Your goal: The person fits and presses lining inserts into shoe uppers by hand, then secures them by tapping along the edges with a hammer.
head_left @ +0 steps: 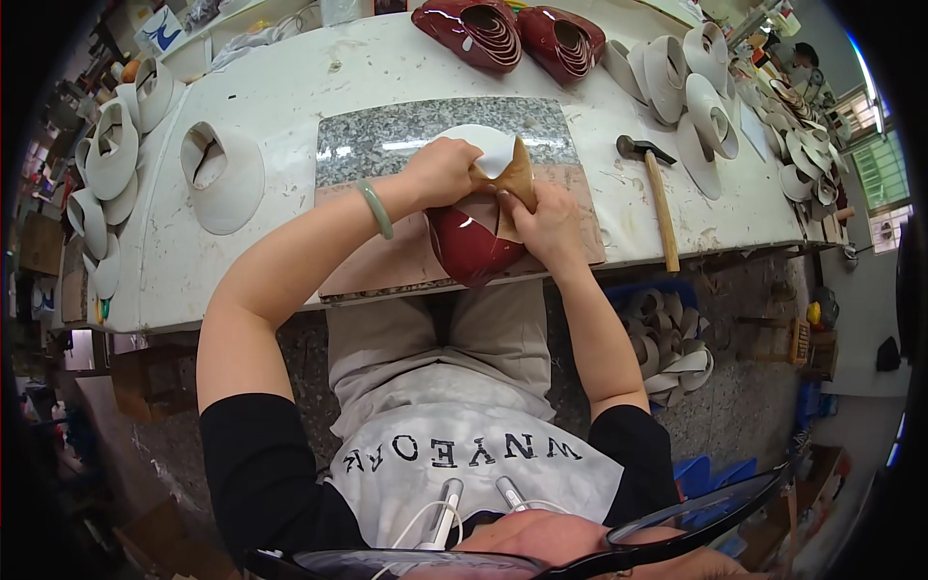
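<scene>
My left hand (445, 172), with a pale green bangle (375, 208) on its wrist, grips the far left edge of a glossy dark red shoe upper (474, 246). Closed on the right edge of the same upper is my right hand (551, 222), its thumb pressing near the opening. The red toe points toward me, and the tan lining (520, 174) stands up between my hands. A smooth white piece (495, 147) shows at the upper's far side; its join is partly hidden by my fingers. Beneath lies a speckled stone slab (362, 145) with a brownish near part.
A hammer (660, 198) with a wooden handle lies right of the slab. Two red bundles of nested uppers (474, 34) sit at the back. Off-white curved pieces (224, 188) stand left and right on the white table (280, 87). Below, a blue bin (667, 295) holds more pieces.
</scene>
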### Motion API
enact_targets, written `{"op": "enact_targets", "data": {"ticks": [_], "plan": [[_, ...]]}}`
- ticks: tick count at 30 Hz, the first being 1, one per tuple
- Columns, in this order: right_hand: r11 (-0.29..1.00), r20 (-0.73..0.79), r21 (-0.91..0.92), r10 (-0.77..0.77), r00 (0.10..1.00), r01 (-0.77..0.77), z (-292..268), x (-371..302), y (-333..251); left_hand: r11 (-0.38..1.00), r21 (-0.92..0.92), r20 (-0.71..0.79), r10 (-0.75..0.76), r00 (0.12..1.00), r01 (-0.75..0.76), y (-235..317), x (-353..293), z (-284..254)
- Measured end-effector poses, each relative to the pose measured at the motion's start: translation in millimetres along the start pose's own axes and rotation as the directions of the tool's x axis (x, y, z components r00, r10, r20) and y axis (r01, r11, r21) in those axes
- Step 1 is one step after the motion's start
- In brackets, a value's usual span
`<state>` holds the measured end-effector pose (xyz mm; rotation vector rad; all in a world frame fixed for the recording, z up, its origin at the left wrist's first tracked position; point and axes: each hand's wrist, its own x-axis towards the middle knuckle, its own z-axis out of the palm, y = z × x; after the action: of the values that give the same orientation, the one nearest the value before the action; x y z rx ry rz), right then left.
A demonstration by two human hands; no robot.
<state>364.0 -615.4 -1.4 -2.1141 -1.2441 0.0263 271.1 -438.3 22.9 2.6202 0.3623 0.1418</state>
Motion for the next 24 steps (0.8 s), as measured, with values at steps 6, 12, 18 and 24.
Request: {"op": "enact_targets", "data": {"ticks": [6,12,18,24], "plan": [[0.974,-0.174,-0.204,-0.137,0.975,0.100,13,-7,-3,0.988,-0.073,0.080,-0.128,0.989,0.134,6,9,-9],[0.944,-0.161,-0.329,-0.063,0.985,0.007,13,-7,-2,0.983,0.024,0.114,-0.182,0.977,0.181,15,23,-12],[0.716,0.253,-0.204,-0.621,0.742,0.668,-32,-27,13,0.987,-0.003,0.155,-0.160,0.975,0.162,8,23,-10],[0.819,0.507,-0.321,-0.276,0.817,0.476,-37,-6,18,0.994,0.049,0.071,-0.097,0.993,0.094,4,17,-13]]}}
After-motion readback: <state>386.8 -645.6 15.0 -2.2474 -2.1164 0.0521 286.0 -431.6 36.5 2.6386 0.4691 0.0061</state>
